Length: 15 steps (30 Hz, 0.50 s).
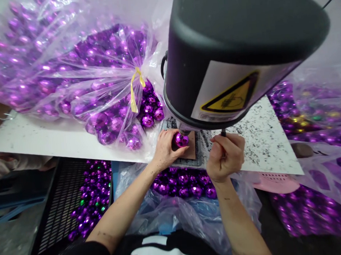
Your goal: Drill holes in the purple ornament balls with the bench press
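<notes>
Between the thumb and fingers of my left hand is a shiny purple faceted ball, held under the tip of a black press machine. A brown square pad on a dark metal base lies beneath the ball. My right hand is closed around a thin dark lever that comes down from the machine's underside. Most of the lever is hidden by my fingers. A yellow warning label faces me on the machine.
A clear bag of purple balls, tied with yellow ribbon, covers the left of the white table. More balls fill a bag in front of me. A black crate stands lower left, a pink basket lower right.
</notes>
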Motion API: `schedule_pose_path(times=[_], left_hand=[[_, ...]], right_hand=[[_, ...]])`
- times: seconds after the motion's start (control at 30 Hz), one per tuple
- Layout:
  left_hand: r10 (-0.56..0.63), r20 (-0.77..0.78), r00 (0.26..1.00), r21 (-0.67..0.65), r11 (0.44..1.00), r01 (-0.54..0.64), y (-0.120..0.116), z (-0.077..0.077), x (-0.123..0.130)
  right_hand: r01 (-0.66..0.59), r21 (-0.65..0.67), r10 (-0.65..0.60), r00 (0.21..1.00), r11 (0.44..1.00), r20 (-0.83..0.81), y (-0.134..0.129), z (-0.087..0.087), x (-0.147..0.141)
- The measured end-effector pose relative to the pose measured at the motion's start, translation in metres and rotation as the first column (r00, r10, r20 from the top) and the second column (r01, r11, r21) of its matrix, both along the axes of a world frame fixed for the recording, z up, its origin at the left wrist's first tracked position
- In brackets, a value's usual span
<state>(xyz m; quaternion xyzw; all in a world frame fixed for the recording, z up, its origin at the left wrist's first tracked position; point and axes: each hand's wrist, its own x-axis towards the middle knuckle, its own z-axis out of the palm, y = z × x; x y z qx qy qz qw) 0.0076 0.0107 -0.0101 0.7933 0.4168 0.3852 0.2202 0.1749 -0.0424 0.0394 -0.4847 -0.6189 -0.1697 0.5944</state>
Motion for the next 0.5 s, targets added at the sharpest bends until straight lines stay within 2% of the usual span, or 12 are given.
schedule_pose_path(times=[0.07, 0.13, 0.2, 0.27, 0.37, 0.43, 0.5], left_hand=[[0.003, 0.001, 1.0, 0.005, 1.0, -0.003, 0.0, -0.001, 0.0], [0.005, 0.002, 1.0, 0.007, 1.0, -0.005, 0.0, -0.002, 0.0], [0.004, 0.001, 1.0, -0.002, 1.0, -0.004, 0.0, -0.003, 0.0], [-0.001, 0.004, 1.0, -0.015, 1.0, 0.001, 0.001, -0.004, 0.002], [0.0, 0.033, 0.999, -0.036, 0.999, 0.001, 0.001, -0.003, 0.002], [-0.007, 0.065, 0.998, -0.044, 0.999, 0.009, -0.003, 0.001, -0.003], [-0.013, 0.094, 0.996, -0.058, 0.998, 0.018, -0.016, 0.007, -0.014]], right_hand=[[-0.005, 0.003, 0.005, 1.0, 1.0, -0.019, -0.002, 0.004, -0.002], [-0.004, 0.024, 0.006, 0.999, 1.0, -0.049, -0.003, 0.021, -0.004], [0.007, 0.03, -0.004, 0.995, 1.0, -0.1, 0.001, 0.048, -0.004], [0.013, -0.024, -0.017, 0.986, 1.0, -0.168, 0.011, 0.078, 0.0], [-0.076, -0.16, 0.014, 0.935, 0.984, -0.355, 0.035, 0.114, 0.009], [-0.098, -0.203, 0.011, 0.92, 0.974, -0.392, 0.051, 0.125, 0.015], [-0.107, -0.22, 0.008, 0.913, 0.97, -0.408, 0.062, 0.129, 0.019]])
